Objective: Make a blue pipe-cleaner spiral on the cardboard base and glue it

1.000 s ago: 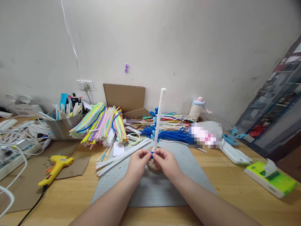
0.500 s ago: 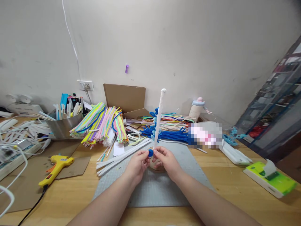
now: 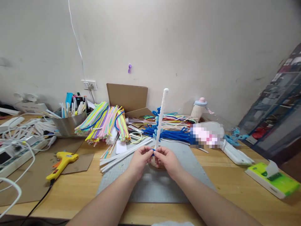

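My left hand [image 3: 140, 158] and my right hand [image 3: 166, 159] meet over the grey cutting mat [image 3: 155, 185]. Their fingertips pinch a small blue coiled pipe cleaner [image 3: 153, 152] between them. A white pipe cleaner [image 3: 161, 116] rises upright from that pinch, and I cannot tell which hand grips it. A roll of tape [image 3: 155, 164] lies on the mat under my fingers, mostly hidden.
Bundles of coloured pipe cleaners [image 3: 103, 122], blue ones [image 3: 169, 133] and white ones [image 3: 124, 153] lie behind the mat. A yellow glue gun [image 3: 61, 160] rests at left, a metal cup of pens [image 3: 69, 121] behind it, a green tissue pack [image 3: 274, 179] at right.
My fingers closed together on the blue coil again after parting slightly half a second ago. The view shifted a little to the left.
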Motion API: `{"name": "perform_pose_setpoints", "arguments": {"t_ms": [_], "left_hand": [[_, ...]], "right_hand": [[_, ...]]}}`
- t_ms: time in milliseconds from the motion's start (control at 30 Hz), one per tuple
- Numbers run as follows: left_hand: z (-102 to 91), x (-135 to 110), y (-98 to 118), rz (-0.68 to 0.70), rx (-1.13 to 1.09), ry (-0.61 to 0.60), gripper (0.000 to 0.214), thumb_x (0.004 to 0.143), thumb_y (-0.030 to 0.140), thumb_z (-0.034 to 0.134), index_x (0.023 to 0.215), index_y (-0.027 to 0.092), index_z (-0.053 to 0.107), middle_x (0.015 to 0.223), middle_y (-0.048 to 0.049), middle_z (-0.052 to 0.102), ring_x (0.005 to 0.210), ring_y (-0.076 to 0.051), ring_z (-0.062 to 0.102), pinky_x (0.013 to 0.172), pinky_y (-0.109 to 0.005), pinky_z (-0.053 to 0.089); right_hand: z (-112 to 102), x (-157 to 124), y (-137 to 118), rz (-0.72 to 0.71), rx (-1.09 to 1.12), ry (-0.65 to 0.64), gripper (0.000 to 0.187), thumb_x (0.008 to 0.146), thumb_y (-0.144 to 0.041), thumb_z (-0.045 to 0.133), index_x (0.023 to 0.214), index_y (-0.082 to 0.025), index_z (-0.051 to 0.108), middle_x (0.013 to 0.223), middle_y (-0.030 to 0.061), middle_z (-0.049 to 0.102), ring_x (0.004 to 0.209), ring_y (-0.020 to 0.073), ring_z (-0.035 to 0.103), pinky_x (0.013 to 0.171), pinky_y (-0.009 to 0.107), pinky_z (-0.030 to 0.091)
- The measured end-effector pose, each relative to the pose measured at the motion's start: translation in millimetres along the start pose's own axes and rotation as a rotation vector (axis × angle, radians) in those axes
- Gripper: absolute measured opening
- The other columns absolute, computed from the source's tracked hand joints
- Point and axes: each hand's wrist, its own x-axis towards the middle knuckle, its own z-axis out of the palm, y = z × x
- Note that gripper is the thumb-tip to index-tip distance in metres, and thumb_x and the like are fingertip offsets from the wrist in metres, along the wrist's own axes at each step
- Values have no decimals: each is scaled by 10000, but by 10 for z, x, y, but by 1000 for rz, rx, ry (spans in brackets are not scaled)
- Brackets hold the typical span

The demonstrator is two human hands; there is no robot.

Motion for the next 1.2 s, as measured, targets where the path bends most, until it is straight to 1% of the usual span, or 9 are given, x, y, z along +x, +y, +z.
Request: {"name": "perform_pose_setpoints", "arguments": {"t_ms": [133,300,367,433,567,733,967,1067,1200], "left_hand": [[18,-51,120,230,109,62,137,602,215,794,683,180,690,709,-5,601,701,-137,534,698,-240,415],[54,-153,199,512,457,-79,70,720,177,692,743,232,727,872,-42,607,883,-192,549,860,-296,394],[60,-138,164,472,402,-64,134,710,190,703,837,235,704,919,-40,603,898,-191,554,849,-298,408],[54,-93,109,346,266,-13,232,682,238,736,903,220,667,902,-33,610,841,-177,568,784,-286,436],[6,3,16,168,194,-27,251,676,347,740,793,139,662,727,-39,632,642,-141,558,640,-263,442],[-39,30,1,91,168,-33,286,622,364,774,725,124,658,655,-31,638,615,-133,569,637,-257,448],[-2,24,16,54,198,-56,298,597,368,792,669,118,646,576,4,607,535,-98,525,545,-206,411],[19,13,-35,50,181,-52,296,594,356,797,642,122,622,528,29,573,490,-74,490,507,-183,379],[69,-36,-90,-6,102,-85,332,649,419,753,705,142,578,586,11,607,524,-106,561,547,-221,440]], "right_hand": [[23,-39,-64,-90,4,17,380,670,-524,698,768,-170,599,660,-12,578,537,101,530,389,176,427],[4,-69,-130,129,213,-171,303,750,-452,657,804,-168,566,592,-28,521,450,71,460,328,132,270],[-15,-60,-144,133,247,-155,264,730,-386,694,792,-166,561,574,-36,511,446,58,443,335,120,245],[-33,-45,-144,115,262,-123,266,712,-370,715,773,-163,559,594,-33,528,447,52,442,336,118,250],[-46,-21,-105,51,197,-101,291,695,-394,728,758,-171,552,598,-33,560,453,58,457,337,125,294],[-43,12,-94,-68,-79,-72,340,683,-462,705,772,-165,564,629,-16,601,490,89,514,356,164,396],[-140,-11,-209,-66,-409,-144,298,702,-451,663,725,-168,570,494,-54,520,406,78,463,340,171,375],[-182,-43,-138,-37,-295,-173,329,688,-468,687,766,-175,559,547,-44,559,451,86,498,378,182,417],[-191,-70,-14,-15,-97,-113,386,627,-474,753,772,-162,578,593,-24,600,498,89,536,451,196,451]]}}
